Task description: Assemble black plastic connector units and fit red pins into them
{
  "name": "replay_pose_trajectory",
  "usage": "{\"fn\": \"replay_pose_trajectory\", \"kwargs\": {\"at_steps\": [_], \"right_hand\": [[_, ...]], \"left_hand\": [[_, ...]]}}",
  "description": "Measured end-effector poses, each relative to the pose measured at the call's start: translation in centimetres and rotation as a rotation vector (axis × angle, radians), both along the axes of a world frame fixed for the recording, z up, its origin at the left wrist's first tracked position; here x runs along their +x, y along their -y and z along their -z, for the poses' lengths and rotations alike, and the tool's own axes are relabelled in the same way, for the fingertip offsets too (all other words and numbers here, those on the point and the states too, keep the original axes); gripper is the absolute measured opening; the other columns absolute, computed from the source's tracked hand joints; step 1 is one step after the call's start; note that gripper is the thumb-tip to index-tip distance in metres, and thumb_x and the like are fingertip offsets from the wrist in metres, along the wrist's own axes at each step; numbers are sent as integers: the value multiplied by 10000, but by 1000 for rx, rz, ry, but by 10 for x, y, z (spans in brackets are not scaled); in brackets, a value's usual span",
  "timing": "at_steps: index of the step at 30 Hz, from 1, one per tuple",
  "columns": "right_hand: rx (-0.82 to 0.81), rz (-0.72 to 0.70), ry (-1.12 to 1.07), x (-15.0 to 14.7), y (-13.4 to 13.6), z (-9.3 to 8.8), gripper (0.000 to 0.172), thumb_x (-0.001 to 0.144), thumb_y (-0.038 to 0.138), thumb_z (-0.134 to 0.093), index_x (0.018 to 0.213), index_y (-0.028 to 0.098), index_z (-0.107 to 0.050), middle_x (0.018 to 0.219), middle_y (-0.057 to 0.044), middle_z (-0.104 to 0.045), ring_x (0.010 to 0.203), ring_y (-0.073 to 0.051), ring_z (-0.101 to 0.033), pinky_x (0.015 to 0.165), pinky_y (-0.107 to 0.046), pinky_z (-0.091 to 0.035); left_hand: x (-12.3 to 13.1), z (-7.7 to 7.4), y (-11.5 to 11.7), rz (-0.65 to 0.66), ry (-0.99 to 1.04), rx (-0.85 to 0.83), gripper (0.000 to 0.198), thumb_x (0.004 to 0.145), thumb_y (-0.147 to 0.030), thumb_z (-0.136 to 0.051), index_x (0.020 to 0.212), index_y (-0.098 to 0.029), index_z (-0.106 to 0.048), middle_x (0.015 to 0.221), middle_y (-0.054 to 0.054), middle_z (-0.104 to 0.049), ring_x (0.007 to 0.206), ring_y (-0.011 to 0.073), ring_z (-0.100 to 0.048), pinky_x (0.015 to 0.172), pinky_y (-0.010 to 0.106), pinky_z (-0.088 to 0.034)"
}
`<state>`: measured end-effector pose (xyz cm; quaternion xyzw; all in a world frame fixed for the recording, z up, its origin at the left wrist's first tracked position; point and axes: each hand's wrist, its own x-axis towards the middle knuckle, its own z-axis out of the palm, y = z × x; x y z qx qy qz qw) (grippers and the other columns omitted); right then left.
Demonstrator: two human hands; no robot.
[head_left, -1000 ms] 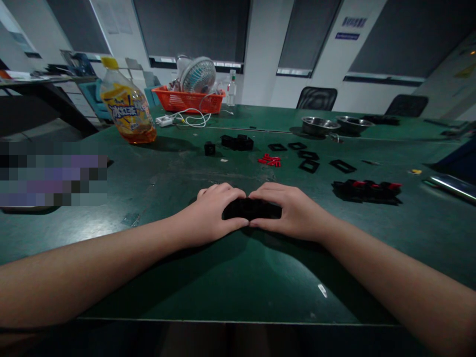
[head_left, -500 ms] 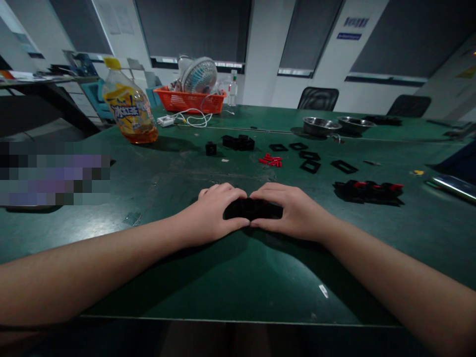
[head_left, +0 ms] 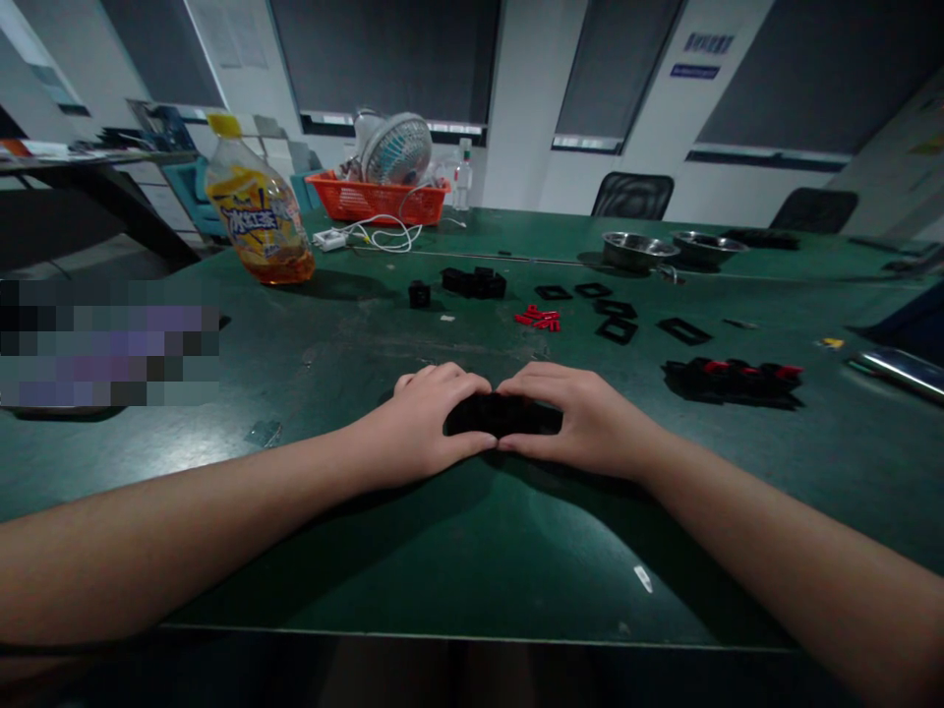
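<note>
Both hands meet over the near middle of the green table (head_left: 413,580). My left hand (head_left: 435,423) is curled around the left side of a dark black piece (head_left: 501,415), thumb in front and fingers behind. From the other side, my right hand (head_left: 582,418) grips the same piece in a matching curl. The fingertips and thumbs of both hands nearly touch at the centre. Shadow and fingers hide most of the piece, so its exact shape cannot be made out. Behind the hands lie small red pegs (head_left: 538,318) and flat black frames (head_left: 617,328).
A black assembly with red parts (head_left: 734,379) lies to the right. Black blocks (head_left: 473,282), metal bowls (head_left: 638,251), an orange basket (head_left: 376,200) with a fan, and a white cable (head_left: 394,236) are farther back. A drink bottle (head_left: 258,211) leans at left.
</note>
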<state>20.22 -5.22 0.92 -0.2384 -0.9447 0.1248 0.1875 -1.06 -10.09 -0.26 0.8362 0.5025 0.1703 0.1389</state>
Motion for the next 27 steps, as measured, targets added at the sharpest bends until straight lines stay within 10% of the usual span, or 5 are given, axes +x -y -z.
{"fn": "replay_pose_trajectory", "kwargs": {"at_steps": [27], "right_hand": [[7,-3,9,1,-1,0,347,793,363,-700,1062,145,-676,993,-92,-683,918,-215,-636,799,-340,-504]], "left_hand": [[1,-2,2,-1,-2,-16,372,863,-376,-588,1190,-202,-555,1187,91,-576,1138,276,-504,978,481,-392]]}}
